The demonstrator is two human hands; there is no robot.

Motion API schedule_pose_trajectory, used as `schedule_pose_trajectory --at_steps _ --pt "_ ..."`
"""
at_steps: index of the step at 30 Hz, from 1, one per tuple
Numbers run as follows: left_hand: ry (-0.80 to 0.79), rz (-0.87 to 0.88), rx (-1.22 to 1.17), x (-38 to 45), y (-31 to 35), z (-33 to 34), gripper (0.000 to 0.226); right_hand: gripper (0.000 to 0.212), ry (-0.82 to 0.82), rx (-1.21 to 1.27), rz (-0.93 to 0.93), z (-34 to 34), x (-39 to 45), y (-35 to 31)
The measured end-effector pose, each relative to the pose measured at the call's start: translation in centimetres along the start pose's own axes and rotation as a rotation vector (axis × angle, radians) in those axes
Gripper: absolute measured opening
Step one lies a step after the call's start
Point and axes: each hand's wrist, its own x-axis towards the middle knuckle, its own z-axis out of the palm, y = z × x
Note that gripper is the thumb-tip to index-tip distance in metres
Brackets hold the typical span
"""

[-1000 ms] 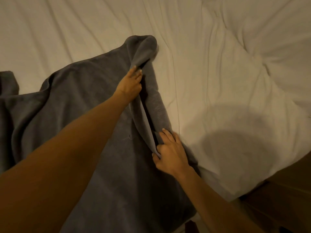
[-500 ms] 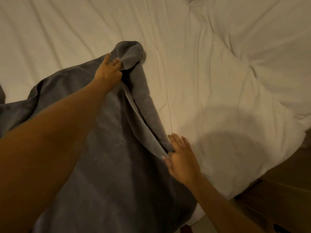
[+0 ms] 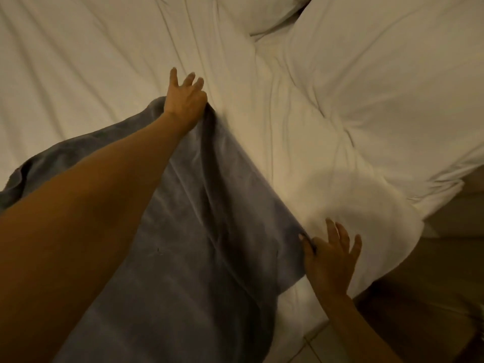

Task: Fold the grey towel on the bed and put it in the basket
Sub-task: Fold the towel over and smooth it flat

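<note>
grey towel [image 3: 199, 231] is spread flat-ish on the white bed [image 3: 104, 61] | far corner is pinched by left hand [image 3: 184, 102], other fingers splayed | near corner is pinched by right hand [image 3: 330, 263], fingers loose | duvet [image 3: 379, 87] bunched at right

Bedroom: rumpled white bed [image 3: 104, 61], pillow [image 3: 392, 74].

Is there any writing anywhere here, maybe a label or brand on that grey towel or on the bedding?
None. No word, number or logo can be read on the grey towel, the white bedding, or anywhere else in view. No label shows where the left hand and right hand grip the towel's edge.
</note>
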Motion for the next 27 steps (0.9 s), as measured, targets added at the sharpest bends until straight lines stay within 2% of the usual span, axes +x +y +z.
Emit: schedule_pose_trajectory --at_steps 4,8,12,17,20,22,25,27 --pt "0.018 -0.005 -0.019 3.0 3.1 -2.0 0.035 0.046 -0.038 -0.033 0.146 0.7 2.9 2.1" --pt "0.000 0.043 0.112 5.4 5.1 -1.8 0.036 0.018 -0.110 -0.044 0.274 2.4 4.7 4.8" --pt "-0.036 0.056 0.157 8.1 8.7 -1.6 0.038 0.023 0.008 0.040 0.378 2.9 6.4 7.2" --pt "0.005 0.056 0.162 12.1 13.8 -2.4 0.042 0.018 -0.111 -0.052 0.347 4.0 9.2 11.3" --pt "-0.012 0.044 0.184 14.0 15.7 -1.5 0.047 0.011 -0.115 -0.044 0.309 5.4 9.5 12.0" --pt "-0.034 0.045 0.204 14.6 16.7 -0.3 0.048 0.020 -0.085 -0.046 0.300 6.8 9.4 12.2" --pt "-0.035 0.046 0.188 14.7 17.8 1.6 0.050 0.050 -0.078 -0.038 0.291 8.6 9.4 12.5" --pt "-0.046 0.049 0.170 14.5 18.0 2.3 0.051 0.052 -0.083 -0.018 0.269 9.1 9.3 12.7"
